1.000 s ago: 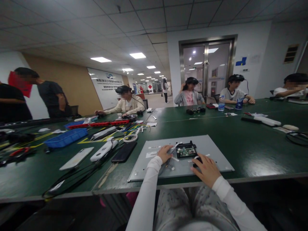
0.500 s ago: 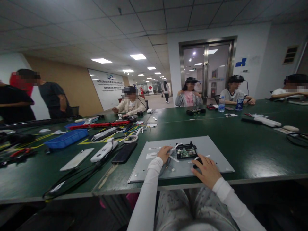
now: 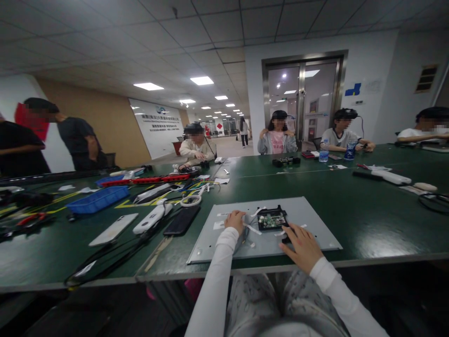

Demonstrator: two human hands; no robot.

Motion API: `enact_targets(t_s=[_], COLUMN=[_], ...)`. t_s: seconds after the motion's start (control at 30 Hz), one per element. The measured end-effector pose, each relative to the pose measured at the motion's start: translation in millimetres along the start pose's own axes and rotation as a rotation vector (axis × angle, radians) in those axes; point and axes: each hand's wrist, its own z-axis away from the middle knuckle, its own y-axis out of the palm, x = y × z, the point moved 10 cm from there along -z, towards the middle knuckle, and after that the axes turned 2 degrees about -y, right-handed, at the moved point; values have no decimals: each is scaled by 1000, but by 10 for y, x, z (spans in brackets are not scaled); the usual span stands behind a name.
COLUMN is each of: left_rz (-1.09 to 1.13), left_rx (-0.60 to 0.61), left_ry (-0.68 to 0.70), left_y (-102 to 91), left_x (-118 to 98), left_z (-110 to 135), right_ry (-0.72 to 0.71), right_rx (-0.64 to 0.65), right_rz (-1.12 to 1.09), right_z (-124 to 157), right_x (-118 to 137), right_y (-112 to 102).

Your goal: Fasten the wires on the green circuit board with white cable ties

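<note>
A grey metal panel [image 3: 308, 220] lies flat at the near edge of the green table [image 3: 368, 220]. On it sits a small black frame holding a green circuit board [image 3: 271, 220], with white tape strips [image 3: 250, 228] beside it. My left hand [image 3: 234, 221] rests curled on the panel just left of the board, fingertips on the tape strips. My right hand [image 3: 301, 246] lies on the panel right of and nearer than the board, fingers bent over a small dark part [image 3: 286, 239]. Both arms wear white sleeves.
Left of the panel lie a black phone [image 3: 181, 220], a white handheld device [image 3: 151, 219], a silver phone [image 3: 112, 230], a tape roll [image 3: 190, 201], a blue tray [image 3: 97, 200] and cables. Several people sit or stand around the table. A water bottle [image 3: 323, 151] stands at the far side.
My left hand slid a little left and away on the panel, off the board's corner. The right hand stayed near the dark part. The person at far left sat back.
</note>
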Motion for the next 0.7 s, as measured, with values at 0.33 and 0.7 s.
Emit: enact_targets(t_s=[0.33,0.7], left_rz=[-43,-12], left_rx=[-62,28], left_ry=[-90,260], left_y=[-117,-49], left_x=[90,-404], left_z=[17,138], right_ry=[12,31], right_rx=[-38,-80], right_rz=[11,-3], right_z=[2,6], right_x=[-38,-62], right_y=[7,-28])
